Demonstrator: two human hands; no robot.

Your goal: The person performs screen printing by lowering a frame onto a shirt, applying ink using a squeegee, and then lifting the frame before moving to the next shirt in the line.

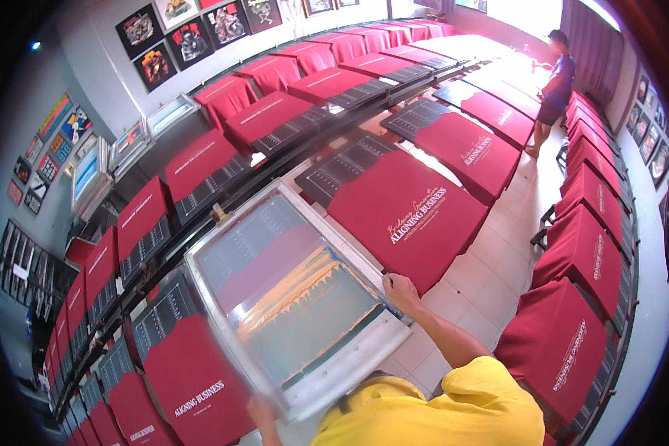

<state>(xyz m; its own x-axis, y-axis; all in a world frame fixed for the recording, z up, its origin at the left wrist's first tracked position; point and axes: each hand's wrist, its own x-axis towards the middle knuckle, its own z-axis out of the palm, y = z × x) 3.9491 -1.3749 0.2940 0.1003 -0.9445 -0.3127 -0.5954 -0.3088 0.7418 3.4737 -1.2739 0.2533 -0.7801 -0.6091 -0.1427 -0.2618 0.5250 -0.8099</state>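
A screen printing frame (pixel 239 204) with pale edges lies slantwise before me, over a printing board. Orange ink is smeared in a ragged band across the middle of its mesh (pixel 286 286), and a greenish area lies nearer to me. My right hand (pixel 403 293) is closed round the frame's right edge. At its near left corner is my left hand (pixel 263 413), blurred, its fingers seemingly closed on the rim. Just beyond the frame, a dark red shirt (pixel 394 215) with white and tan lettering is spread on a dark board. Another red shirt (pixel 193 375) with white lettering lies left of my left hand.
Long rows of boards with red shirts run left, ahead and along the right (pixel 565 349). A dark rail (pixel 275 156) passes between the rows. More framed screens (pixel 93 178) are stacked at the far left. A person (pixel 559 78) stands far right on the tiled aisle (pixel 490 275).
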